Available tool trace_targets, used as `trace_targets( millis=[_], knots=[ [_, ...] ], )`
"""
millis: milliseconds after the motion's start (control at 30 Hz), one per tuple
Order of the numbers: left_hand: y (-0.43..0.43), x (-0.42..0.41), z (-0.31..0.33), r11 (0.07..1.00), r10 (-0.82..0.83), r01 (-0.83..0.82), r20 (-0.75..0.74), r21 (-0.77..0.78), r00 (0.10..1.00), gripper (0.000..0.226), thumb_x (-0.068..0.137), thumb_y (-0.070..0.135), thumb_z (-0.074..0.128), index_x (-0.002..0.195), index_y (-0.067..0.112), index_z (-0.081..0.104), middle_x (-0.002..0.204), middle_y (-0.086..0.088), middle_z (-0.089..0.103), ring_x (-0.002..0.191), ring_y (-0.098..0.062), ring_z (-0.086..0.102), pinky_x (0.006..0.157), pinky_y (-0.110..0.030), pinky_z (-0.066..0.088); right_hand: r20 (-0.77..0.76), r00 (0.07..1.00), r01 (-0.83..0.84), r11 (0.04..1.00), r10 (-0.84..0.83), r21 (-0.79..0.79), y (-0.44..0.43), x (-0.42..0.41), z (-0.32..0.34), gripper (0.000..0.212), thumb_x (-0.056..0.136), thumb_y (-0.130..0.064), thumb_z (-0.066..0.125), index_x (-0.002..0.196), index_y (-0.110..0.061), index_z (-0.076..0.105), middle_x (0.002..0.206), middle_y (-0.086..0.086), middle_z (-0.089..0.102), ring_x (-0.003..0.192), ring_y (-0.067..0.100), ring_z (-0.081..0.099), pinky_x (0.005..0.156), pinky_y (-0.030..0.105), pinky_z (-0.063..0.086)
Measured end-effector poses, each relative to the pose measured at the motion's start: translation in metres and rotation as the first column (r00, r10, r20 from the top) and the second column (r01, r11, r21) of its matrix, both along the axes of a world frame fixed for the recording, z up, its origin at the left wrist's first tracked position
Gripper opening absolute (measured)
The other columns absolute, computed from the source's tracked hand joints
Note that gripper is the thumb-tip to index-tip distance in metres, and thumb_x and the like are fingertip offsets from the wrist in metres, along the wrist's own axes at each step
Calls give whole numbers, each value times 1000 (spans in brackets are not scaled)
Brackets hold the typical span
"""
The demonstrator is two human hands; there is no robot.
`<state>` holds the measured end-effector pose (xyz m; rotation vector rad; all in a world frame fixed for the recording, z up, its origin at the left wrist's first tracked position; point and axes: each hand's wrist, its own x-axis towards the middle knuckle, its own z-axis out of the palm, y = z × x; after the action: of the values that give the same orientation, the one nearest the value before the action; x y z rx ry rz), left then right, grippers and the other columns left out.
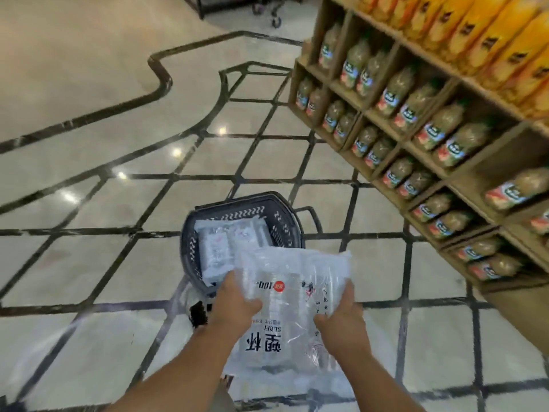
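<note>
Plastic: one pack [297,272], two hands [237,301] [341,322]

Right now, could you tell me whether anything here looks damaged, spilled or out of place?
Nothing stands out. The left hand and right hand hold the bag of cups by the upright basket; the shelf bottles lie in tidy rows.

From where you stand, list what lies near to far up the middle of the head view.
Left hand and right hand gripping the cup pack → basket holding more packs → curved dark floor inlay → cart wheel.
</note>
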<state>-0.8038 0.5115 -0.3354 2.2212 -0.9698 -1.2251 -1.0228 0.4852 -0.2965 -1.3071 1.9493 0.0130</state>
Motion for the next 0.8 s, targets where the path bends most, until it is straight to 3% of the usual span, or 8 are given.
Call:
trace_targets(
  millis=[200,400,600,733,800],
  knots=[
    [-65,98,-35,995,76,-73,-49,68,996,78,75,26,75,140,25,33,109,-2,55,83,-18,58,56,-25,41,-75,989,-128,991,131,49,-93,99,-26,105,84,-27,60,156,-33,-16,129,17,39,89,27,52,69,34,43],
    [-148,165,-81,990,90,-80,-74,120,993,79,77,25,76,142,23,31,120,2,50,91,-17,54,66,-27,38,-109,979,-160,980,173,114,-192,167,-77,104,87,-29,63,157,-36,-14,131,15,39,95,26,48,71,35,41],
    [-212,181,-180,975,145,-130,-71,182,987,81,80,24,77,142,17,27,119,-3,50,87,-14,50,53,-13,29,-155,951,-244,957,267,155,-276,190,-189,106,86,-29,68,155,-41,-13,144,20,36,114,35,53,77,41,48],
    [-225,183,-272,962,144,-146,22,230,989,81,85,20,73,149,18,24,123,-6,53,89,-19,57,56,-18,41,-216,885,-372,906,412,200,-316,189,-286,110,87,-33,70,156,-34,-15,149,25,29,121,41,51,90,46,50],
    [-227,180,-313,965,115,-129,73,230,991,82,87,17,69,154,22,22,120,-8,58,80,-16,60,50,-17,43,-230,875,-387,901,426,198,-330,180,-330,108,88,-33,71,157,-33,-12,149,29,30,113,43,56,82,43,53]
  ],
)
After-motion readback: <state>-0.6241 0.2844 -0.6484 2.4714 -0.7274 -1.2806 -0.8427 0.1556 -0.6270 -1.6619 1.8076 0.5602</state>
